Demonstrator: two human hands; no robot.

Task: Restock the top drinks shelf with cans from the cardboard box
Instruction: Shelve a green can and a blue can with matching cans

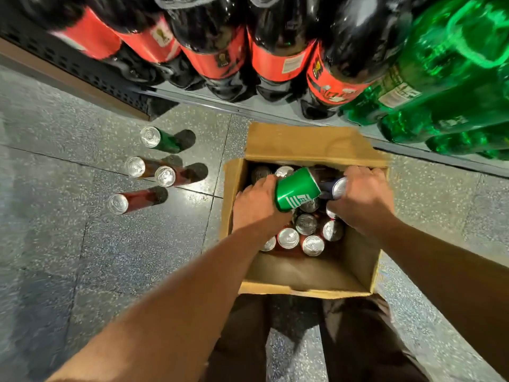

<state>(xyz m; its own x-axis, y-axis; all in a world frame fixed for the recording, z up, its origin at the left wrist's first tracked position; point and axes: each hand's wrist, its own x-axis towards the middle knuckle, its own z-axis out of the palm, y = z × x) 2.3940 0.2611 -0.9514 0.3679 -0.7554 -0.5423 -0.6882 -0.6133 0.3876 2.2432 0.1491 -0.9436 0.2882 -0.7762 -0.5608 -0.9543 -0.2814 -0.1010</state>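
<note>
**Both grips in the box, a can in each**

The right grip (pixel 363 201) covers most of a dark blue can (pixel 336 187), its fingers curled round it; the label cannot be read. Cans beyond the grips sit in shadow. The left grip (pixel 259 206) clasps a tilted green can (pixel 296 190), close beside the blue one. Both forearms reach down into the cardboard box (pixel 355 260). Beneath the grips upright cans (pixel 305 224) crowd together; nearer the person the box bottom lies bare. Left of the left grip, four cans (pixel 164 176) stand on the floor (pixel 82 244).
</note>
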